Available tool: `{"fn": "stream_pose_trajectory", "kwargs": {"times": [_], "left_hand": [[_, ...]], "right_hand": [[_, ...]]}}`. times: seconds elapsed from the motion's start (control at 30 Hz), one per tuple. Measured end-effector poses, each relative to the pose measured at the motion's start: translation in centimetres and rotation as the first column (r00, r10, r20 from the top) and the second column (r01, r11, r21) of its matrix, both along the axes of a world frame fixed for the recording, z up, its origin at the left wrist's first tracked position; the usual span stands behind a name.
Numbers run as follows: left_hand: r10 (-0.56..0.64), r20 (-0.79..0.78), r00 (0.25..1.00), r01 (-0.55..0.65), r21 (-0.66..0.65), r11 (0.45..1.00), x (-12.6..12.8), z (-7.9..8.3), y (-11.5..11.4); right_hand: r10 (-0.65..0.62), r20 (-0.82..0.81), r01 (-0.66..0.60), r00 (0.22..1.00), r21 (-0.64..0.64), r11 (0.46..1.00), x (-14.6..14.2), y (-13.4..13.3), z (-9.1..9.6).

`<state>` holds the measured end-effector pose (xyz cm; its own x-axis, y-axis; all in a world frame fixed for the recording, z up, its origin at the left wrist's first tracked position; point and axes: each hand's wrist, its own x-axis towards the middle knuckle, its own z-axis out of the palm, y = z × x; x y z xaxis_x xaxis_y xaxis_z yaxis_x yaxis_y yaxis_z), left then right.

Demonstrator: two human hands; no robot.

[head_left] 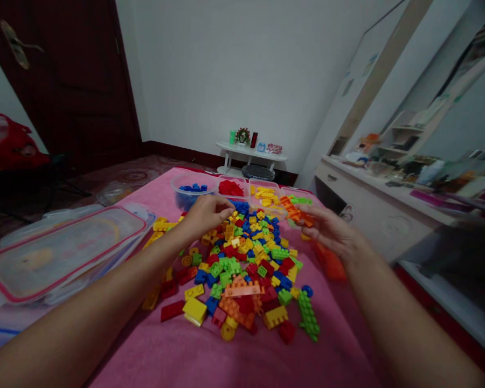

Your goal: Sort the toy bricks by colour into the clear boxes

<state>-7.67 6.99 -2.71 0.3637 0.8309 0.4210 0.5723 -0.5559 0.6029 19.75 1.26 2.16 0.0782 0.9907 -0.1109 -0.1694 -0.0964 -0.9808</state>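
Observation:
A heap of coloured plastic bricks (246, 267) lies on a pink cloth (226, 355). My left hand (205, 214) hovers over the far left of the heap with its fingers pinched together; what they hold is too small to make out. My right hand (330, 233) is at the heap's far right, fingers curled around orange bricks (297, 214). Beyond the heap stand clear tubs: a round tub of blue bricks (191, 189), one of red bricks (230, 187), one of yellow bricks (264, 195), and one of green bricks (301, 200).
Clear box lids with pink rims (60, 250) are stacked at the left. A white dresser (383, 207) crowded with items runs along the right. A small white table (251, 152) stands by the far wall, a dark door (64, 75) at the left.

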Motion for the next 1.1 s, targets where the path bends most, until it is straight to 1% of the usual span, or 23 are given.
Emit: {"fn": "stream_pose_trajectory", "kwargs": {"times": [0.07,0.13,0.2,0.23,0.27,0.3,0.33,0.37,0.4,0.43,0.47,0.5,0.53,0.6,0.63,0.7,0.77,0.87,0.97,1.03,1.1], "left_hand": [[-0.099,-0.02,0.995,0.097,-0.062,0.993,0.2,0.3,-0.3],[-0.199,-0.074,0.977,0.189,-0.123,0.974,0.4,0.9,-0.8],[-0.29,-0.141,0.947,0.262,-0.184,0.947,0.4,1.6,-1.7],[-0.334,-0.17,0.927,0.294,-0.22,0.93,0.4,2.0,-2.3],[-0.38,-0.198,0.903,0.325,-0.264,0.908,0.4,2.5,-2.9],[-0.427,-0.224,0.876,0.353,-0.305,0.885,0.4,2.9,-3.6],[-0.472,-0.252,0.845,0.381,-0.337,0.861,0.5,3.2,-4.4],[-0.514,-0.284,0.809,0.409,-0.356,0.84,0.6,3.5,-5.1],[-0.547,-0.32,0.773,0.436,-0.358,0.826,0.8,3.7,-5.8],[-0.565,-0.36,0.742,0.459,-0.342,0.82,1.0,3.8,-6.4],[-0.568,-0.4,0.72,0.475,-0.314,0.822,1.3,3.8,-7.0],[-0.556,-0.434,0.709,0.48,-0.281,0.831,1.6,3.7,-7.4],[-0.539,-0.46,0.706,0.475,-0.256,0.842,1.9,3.7,-7.7],[-0.517,-0.476,0.711,0.459,-0.243,0.855,2.3,3.5,-8.0],[-0.523,-0.467,0.713,0.456,-0.258,0.852,2.4,3.4,-7.9],[-0.545,-0.439,0.714,0.458,-0.296,0.838,2.3,3.3,-7.6],[-0.558,-0.426,0.712,0.459,-0.32,0.829,2.1,3.3,-7.3],[-0.572,-0.429,0.699,0.457,-0.347,0.819,1.9,3.5,-7.2],[-0.607,-0.406,0.683,0.468,-0.394,0.791,1.7,3.7,-7.3],[-0.642,-0.354,0.68,0.49,-0.433,0.757,1.5,3.8,-7.1],[-0.648,-0.282,0.707,0.506,-0.438,0.743,1.3,3.9,-6.6]], "right_hand": [[-0.129,0.135,0.13,0.982,0.003,0.992,2.8,-0.9,0.6],[-0.209,0.305,0.218,0.929,0.007,0.976,5.7,-1.8,0.9],[-0.256,0.48,0.286,0.839,0.011,0.958,8.4,-2.5,0.8],[-0.241,0.578,0.289,0.779,0.009,0.957,9.5,-2.7,0.7],[-0.217,0.68,0.277,0.7,0.02,0.961,10.4,-2.8,0.5],[-0.189,0.78,0.25,0.596,0.043,0.967,11.0,-2.9,0.3],[-0.169,0.864,0.206,0.474,0.078,0.975,11.2,-3.0,0.1],[-0.166,0.922,0.145,0.35,0.122,0.982,11.0,-3.0,-0.1],[-0.174,0.952,0.07,0.251,0.162,0.984,10.4,-3.0,-0.3],[-0.182,0.964,-0.007,0.193,0.187,0.982,9.4,-2.9,-0.4],[-0.18,0.967,-0.085,0.179,0.197,0.977,8.1,-2.8,-0.5],[-0.157,0.966,-0.156,0.208,0.191,0.969,6.5,-2.7,-0.5],[-0.124,0.959,-0.215,0.254,0.181,0.96,4.8,-2.6,-0.5],[-0.084,0.944,-0.304,0.318,0.186,0.935,1.2,-2.1,-0.3],[-0.063,0.939,-0.356,0.338,0.19,0.915,-0.4,-1.7,-0.2],[-0.034,0.936,-0.419,0.351,0.189,0.888,-3.2,-0.8,0.1],[-0.019,0.928,-0.45,0.372,0.198,0.871,-5.3,0.4,0.3],[-0.026,0.89,-0.436,0.455,0.248,0.865,-6.9,2.2,-0.3],[-0.069,0.839,-0.35,0.539,0.297,0.888,-7.3,3.6,-1.8],[-0.079,0.826,-0.318,0.559,0.301,0.899,-7.2,4.0,-3.0],[-0.054,0.824,-0.332,0.564,0.287,0.899,-6.8,4.0,-3.8]]}}
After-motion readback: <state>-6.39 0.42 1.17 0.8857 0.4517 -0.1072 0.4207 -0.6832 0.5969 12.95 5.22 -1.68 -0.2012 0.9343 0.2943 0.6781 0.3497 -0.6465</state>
